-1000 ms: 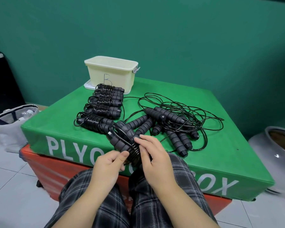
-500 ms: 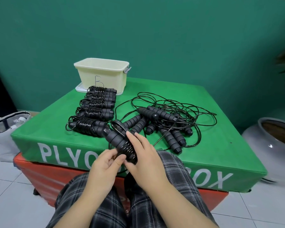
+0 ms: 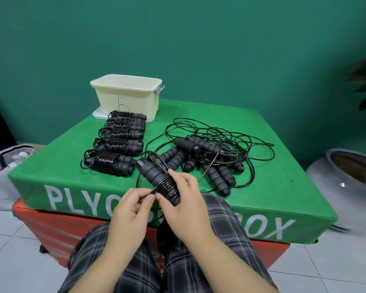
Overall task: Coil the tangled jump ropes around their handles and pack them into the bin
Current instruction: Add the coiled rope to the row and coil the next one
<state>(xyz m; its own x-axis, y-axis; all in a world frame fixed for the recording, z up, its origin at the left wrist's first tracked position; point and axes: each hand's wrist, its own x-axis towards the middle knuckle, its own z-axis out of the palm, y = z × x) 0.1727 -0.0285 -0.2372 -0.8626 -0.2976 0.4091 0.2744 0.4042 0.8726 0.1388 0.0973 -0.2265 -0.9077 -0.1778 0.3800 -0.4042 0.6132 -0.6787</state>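
Note:
My right hand [image 3: 186, 204] grips a pair of black foam jump-rope handles [image 3: 154, 176], with cord coils wound round their near end. My left hand [image 3: 131, 210] pinches the black cord beside those coils. Behind them a tangled pile of ropes and handles [image 3: 211, 153] spreads over the middle of the green plyo box [image 3: 262, 187]. A row of several coiled ropes [image 3: 118, 144] lies to the left, running back toward the cream bin [image 3: 129, 98] marked "B". The inside of the bin is hidden.
The green box sits on an orange-red box [image 3: 51, 225]. The bin stands on a white lid [image 3: 97, 114]. A white bag [image 3: 4, 163] lies on the floor at left, a grey plant pot [image 3: 336, 182] at right. My plaid-trousered knees [image 3: 220, 216] touch the front edge.
The view has shifted. Another turn of cord lies round the handles, and my left hand has come round to their near left side, still pinching the cord. My right hand keeps its grip.

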